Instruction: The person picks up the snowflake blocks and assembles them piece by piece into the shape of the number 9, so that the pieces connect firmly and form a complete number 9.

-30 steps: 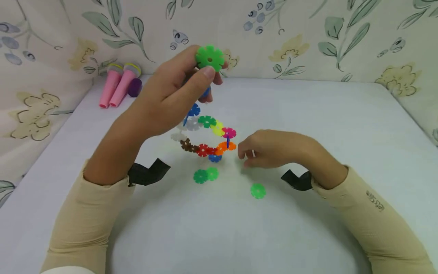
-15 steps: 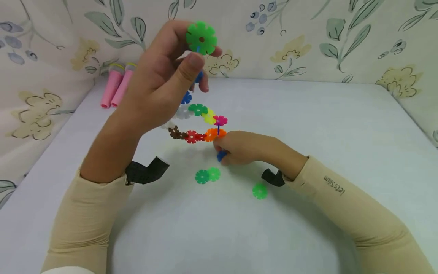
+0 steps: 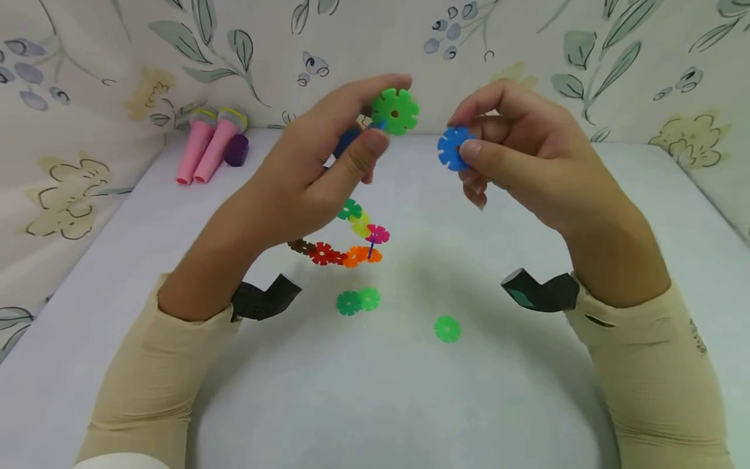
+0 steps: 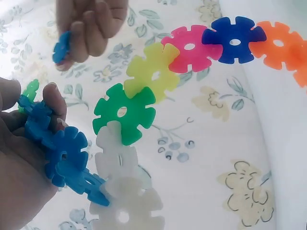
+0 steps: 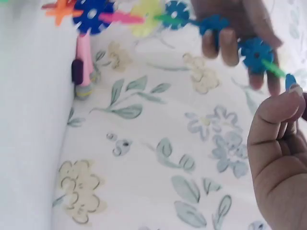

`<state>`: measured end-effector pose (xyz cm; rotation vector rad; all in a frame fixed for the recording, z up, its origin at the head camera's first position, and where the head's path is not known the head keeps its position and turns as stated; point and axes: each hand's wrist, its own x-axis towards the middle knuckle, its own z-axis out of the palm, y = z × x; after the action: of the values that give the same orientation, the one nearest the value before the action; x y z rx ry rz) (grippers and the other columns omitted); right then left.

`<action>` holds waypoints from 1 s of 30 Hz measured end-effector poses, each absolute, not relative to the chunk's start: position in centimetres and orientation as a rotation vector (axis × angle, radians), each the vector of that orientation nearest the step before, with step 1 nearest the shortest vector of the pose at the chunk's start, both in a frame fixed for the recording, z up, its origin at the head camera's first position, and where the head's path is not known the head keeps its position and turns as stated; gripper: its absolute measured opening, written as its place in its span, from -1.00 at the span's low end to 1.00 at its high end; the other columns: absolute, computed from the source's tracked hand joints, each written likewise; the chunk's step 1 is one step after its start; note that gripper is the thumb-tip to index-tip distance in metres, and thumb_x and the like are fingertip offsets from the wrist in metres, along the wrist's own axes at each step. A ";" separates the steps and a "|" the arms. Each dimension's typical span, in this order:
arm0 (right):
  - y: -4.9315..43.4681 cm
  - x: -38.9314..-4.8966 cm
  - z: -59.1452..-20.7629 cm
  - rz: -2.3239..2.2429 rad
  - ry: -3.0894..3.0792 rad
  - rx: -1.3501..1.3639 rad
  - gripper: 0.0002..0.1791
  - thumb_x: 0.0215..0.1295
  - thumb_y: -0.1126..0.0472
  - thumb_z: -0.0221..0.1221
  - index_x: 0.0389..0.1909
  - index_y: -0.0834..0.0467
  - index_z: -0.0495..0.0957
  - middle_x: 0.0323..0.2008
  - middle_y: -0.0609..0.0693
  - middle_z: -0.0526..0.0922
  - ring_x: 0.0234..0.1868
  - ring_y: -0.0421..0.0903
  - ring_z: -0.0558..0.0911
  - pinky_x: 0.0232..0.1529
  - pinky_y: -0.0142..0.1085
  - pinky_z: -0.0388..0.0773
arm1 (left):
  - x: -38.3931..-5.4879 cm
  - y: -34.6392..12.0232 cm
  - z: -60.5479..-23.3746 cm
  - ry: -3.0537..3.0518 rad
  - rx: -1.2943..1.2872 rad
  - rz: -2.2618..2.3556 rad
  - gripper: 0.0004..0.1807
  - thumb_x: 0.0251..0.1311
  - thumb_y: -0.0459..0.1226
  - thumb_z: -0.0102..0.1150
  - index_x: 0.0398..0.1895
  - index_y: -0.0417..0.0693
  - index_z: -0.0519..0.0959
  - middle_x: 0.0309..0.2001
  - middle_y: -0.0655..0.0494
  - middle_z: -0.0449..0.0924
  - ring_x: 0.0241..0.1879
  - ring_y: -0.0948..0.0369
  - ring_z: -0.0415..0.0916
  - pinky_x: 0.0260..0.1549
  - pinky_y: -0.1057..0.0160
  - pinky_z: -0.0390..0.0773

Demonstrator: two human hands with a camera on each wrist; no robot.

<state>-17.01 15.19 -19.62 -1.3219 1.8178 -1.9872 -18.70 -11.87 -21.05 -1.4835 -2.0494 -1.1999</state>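
Note:
In the head view my left hand point(image 3: 310, 163) pinches a bright green notched disc point(image 3: 405, 107) at the end of a chain of linked snowflake discs. The chain hangs below; its red point(image 3: 321, 254) and orange point(image 3: 354, 257) discs show, while the hand hides others. Blue point(image 4: 67, 146), whitish, green point(image 4: 108, 105), yellow, pink and dark blue links appear in the left wrist view. Just right of the green disc, my right hand point(image 3: 527, 146) pinches a single blue disc point(image 3: 450, 146) between thumb and fingers. A small gap separates the two discs.
On the white table point(image 3: 410, 404) lie two overlapping green discs point(image 3: 349, 303) and a lone light green disc point(image 3: 448, 330). Two pink toy microphones point(image 3: 212, 150) and a dark purple object point(image 3: 236, 151) stand at the back left. Floral cloth point(image 3: 363, 39) rises behind.
The right hand took the blue disc from the table beside the chain and lifted it up near the left hand. The left hand rose with the chain, then moved lower and rightward.

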 end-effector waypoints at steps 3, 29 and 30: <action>14.7 -15.8 -18.9 -2.120 1.644 -1.273 -0.78 0.39 0.63 -0.13 0.00 0.57 0.35 -0.52 0.28 0.51 -0.54 0.05 0.48 -0.55 -0.24 0.49 | -19.6 -12.0 -21.6 -2.112 -1.557 -1.164 -0.32 0.44 -0.16 0.09 0.56 0.38 0.13 -0.08 0.38 0.43 -0.29 0.24 0.50 -0.27 0.15 0.56; 14.7 -16.2 -19.3 -2.073 1.532 -1.055 -0.74 0.58 0.45 -0.24 0.14 0.44 0.30 -0.50 0.23 0.50 -0.59 0.04 0.47 -0.57 -0.27 0.54 | -17.5 -11.1 -20.9 -2.167 -1.557 -1.155 -0.40 0.50 -0.15 -0.01 0.54 0.43 0.15 -0.12 0.38 0.44 -0.36 0.27 0.48 -0.36 0.18 0.53; 14.7 -16.1 -19.2 -2.060 1.621 -1.065 -0.74 0.59 0.42 -0.23 0.13 0.44 0.31 -0.49 0.26 0.51 -0.57 0.05 0.48 -0.55 -0.26 0.56 | -17.7 -11.2 -20.9 -2.172 -1.555 -1.214 -0.42 0.50 -0.11 -0.03 0.52 0.43 0.17 -0.12 0.36 0.44 -0.37 0.25 0.49 -0.37 0.16 0.53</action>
<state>-16.08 14.72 -19.20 -1.0650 1.6207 -2.0599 -17.66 -11.22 -20.93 -1.5551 -2.1719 -1.2143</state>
